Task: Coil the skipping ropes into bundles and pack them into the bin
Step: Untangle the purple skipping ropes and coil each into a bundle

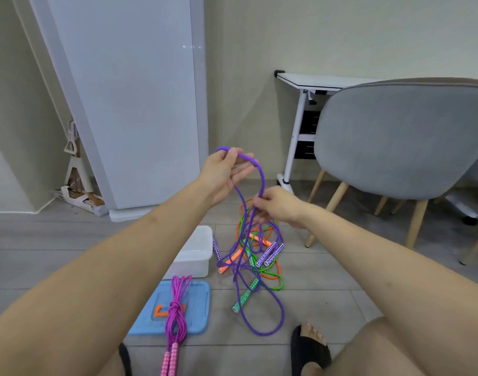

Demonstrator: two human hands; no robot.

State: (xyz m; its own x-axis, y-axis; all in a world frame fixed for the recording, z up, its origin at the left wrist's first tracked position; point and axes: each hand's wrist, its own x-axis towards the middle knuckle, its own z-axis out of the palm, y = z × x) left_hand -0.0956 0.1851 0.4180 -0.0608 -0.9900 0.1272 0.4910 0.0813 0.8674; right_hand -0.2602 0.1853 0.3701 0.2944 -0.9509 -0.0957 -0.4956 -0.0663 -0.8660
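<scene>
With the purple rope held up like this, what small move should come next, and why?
Probably the right hand should draw another length of the purple braided skipping rope up to the left hand. That hand holds only one loop, and most of the rope trails on the floor, tangled with the orange and green ropes.

Braided purple rope (262,183) — matt; translucent plastic bin (197,251); glossy white panel (129,104); wood-look floor (327,280).

floor (56,248): grey planks | wall (341,31): pale | grey chair (395,137) right | white desk (314,80) behind
</scene>
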